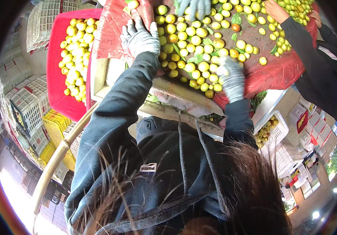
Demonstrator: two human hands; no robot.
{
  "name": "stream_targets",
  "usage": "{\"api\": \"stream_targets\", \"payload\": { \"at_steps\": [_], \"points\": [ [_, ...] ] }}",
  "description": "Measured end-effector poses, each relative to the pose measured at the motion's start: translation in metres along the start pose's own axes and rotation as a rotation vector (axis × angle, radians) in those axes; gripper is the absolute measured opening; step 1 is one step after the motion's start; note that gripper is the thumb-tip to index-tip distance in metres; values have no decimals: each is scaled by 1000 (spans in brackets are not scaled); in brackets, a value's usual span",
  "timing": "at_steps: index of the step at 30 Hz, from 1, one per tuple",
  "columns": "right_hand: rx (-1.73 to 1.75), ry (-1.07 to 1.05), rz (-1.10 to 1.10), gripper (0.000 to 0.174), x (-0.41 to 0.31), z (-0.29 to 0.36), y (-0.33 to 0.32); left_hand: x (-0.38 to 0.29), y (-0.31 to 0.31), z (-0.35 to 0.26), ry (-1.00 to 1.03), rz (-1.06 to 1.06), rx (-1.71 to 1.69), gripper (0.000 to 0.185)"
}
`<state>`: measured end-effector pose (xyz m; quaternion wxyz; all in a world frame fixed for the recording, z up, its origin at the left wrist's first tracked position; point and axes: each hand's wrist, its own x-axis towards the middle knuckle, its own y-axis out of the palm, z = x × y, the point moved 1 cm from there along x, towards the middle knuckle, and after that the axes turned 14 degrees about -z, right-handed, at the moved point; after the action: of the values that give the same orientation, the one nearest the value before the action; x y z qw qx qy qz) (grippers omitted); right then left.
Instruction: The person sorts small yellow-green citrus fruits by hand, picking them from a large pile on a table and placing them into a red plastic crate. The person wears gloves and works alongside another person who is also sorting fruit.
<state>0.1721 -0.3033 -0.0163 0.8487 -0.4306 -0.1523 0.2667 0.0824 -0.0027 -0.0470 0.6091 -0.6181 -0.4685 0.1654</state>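
Observation:
My left hand [141, 38], in a grey-white knit glove, lies with its fingers spread on a red woven plastic sheet [108, 41]. To its right, many yellow-green jujubes [195, 40], some with brown patches, are spread among green leaves [196, 58] on a brown sorting surface [230, 38]. Over the near part of these fruits is my gloved right hand [232, 77], blurred. A pale fruit shows at its fingertips, but whether they grip it is unclear.
A red-lined bin [65, 107] of jujubes stands at left. Across the surface are another gloved hand [196, 7] and a dark-sleeved person's bare hand [275, 11]. White crates [29, 108] and yellow crates [55, 124] are stacked left; a white crate [277, 124] with fruit sits right.

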Motion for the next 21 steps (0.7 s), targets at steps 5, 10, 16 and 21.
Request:
{"api": "stream_targets", "payload": {
  "at_steps": [5, 10, 16, 21],
  "points": [
    [85, 664, -417, 93, 15, -129, -3, -3, 3, -4, 24, -8, -17, 70],
    [-408, 417, -78, 107, 17, -9, 60, -3, 4, -1, 28, -4, 2, 70],
    [310, -25, 327, 66, 16, 10, 61, -1, 0, -1, 2, 43, -4, 71],
    [211, 177, -86, 44, 142, 21, 37, -3, 4, 4, -6, 28, 7, 71]
  ]
}}
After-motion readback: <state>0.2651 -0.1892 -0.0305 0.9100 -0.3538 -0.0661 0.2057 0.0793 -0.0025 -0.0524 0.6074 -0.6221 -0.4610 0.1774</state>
